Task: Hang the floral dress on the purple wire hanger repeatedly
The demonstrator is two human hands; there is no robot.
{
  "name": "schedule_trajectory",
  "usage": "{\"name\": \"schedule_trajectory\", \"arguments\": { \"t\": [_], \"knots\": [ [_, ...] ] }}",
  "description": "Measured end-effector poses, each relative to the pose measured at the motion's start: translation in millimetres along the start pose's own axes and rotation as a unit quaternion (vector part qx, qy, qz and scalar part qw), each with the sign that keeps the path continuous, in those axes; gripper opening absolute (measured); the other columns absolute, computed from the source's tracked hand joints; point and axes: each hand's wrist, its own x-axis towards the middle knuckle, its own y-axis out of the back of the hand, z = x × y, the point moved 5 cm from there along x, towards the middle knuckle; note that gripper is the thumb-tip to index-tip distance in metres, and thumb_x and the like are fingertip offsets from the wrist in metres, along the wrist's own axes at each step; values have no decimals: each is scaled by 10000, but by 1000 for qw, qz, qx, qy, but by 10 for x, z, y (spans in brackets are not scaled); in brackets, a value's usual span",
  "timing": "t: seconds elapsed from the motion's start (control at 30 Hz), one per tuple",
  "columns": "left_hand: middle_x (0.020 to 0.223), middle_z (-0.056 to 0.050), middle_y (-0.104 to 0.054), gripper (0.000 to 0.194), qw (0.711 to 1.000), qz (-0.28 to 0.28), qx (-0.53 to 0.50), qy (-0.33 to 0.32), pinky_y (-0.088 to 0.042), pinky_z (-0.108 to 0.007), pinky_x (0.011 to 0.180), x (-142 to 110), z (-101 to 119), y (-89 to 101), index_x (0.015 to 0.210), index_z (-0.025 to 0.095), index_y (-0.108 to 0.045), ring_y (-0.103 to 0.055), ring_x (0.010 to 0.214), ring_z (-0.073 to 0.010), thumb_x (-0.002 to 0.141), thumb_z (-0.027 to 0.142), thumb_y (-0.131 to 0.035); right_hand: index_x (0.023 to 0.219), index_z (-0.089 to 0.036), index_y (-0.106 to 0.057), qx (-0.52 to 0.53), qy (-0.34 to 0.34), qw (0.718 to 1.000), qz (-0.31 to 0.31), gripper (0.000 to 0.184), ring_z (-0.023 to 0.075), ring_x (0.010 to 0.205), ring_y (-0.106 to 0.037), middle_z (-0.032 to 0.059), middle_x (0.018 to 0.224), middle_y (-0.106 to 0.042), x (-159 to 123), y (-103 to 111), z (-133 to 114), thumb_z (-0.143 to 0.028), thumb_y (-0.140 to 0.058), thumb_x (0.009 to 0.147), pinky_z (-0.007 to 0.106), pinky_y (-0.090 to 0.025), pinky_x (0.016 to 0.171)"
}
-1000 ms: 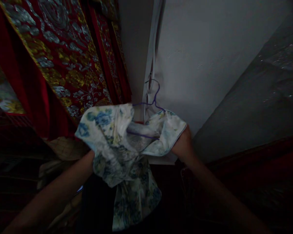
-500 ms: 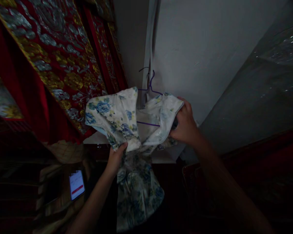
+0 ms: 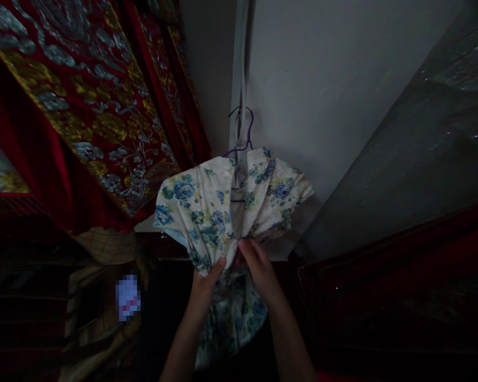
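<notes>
A short-sleeved white blouse with blue flowers point(image 3: 207, 212) hangs on a purple hanger point(image 3: 250, 127), its neckline parted down the middle. My left hand point(image 3: 209, 278) grips the left front panel low down, with the thumb on the outside of the cloth. At the front opening, my right hand point(image 3: 257, 260) pinches the fabric just below the neckline. The lower part of the blouse drops below both hands into shadow. Some fingers of each hand are hidden by the cloth.
A red cloth with gold and silver embroidery point(image 3: 103, 116) hangs at the left. Behind is a pale wall point(image 3: 322, 79) with a white cord point(image 3: 242, 63). A lit phone point(image 3: 128, 297) shows at lower left, near a checked fabric point(image 3: 107, 244). Clear plastic sheeting point(image 3: 422, 122) covers the right side.
My right hand has moved from the right shoulder edge down to the front opening. The right side of the blouse now lies over the hanger, and the neckline has narrowed.
</notes>
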Motion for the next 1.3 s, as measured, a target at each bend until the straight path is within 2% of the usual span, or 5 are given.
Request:
{"name": "schedule_trajectory", "arguments": {
  "t": [0.57,0.8,0.9,1.13,1.3],
  "knots": [
    [1144,-114,-759,479,997,-1,74,-17,-449,-447,1106,-22,-12,22,1119,186,-737,-667,1196,-333,752,486,-806,590,-207,-520,57,-16,998,27,428,118,520,-421,-36,525,-463,-38,83,40,-534,-667,825,253,-326,525],
    [1445,-169,-444,761,878,174,326,-304,-346,-529,1168,-199,145,213,1433,220,-437,-416,1392,-356,782,402,-788,546,-211,-485,94,-53,992,61,375,104,472,-367,-37,499,-443,-132,178,89,-443,-645,794,258,-282,492],
    [1443,-156,-447,677,848,128,355,-372,-354,-537,1163,-285,173,50,1429,257,-455,-414,1396,-343,823,318,-751,538,-209,-485,93,-62,993,25,347,105,476,-372,-34,497,-441,-148,130,49,-409,-615,791,258,-293,502],
    [1118,-85,-732,216,917,-40,267,-293,-515,-425,997,-203,146,-287,1086,278,-736,-679,1089,-282,902,239,-629,515,-208,-499,65,-85,994,-27,312,104,468,-393,-33,478,-440,-186,56,-68,-391,-593,750,252,-328,502],
    [945,-54,-744,184,910,-55,290,-291,-547,-336,811,-158,133,-281,1020,256,-726,-707,888,-234,929,214,-572,548,-186,-587,69,-123,988,-68,332,99,395,-414,-28,435,-470,-190,-8,-20,-461,-610,732,237,-314,442]
  ]
}}
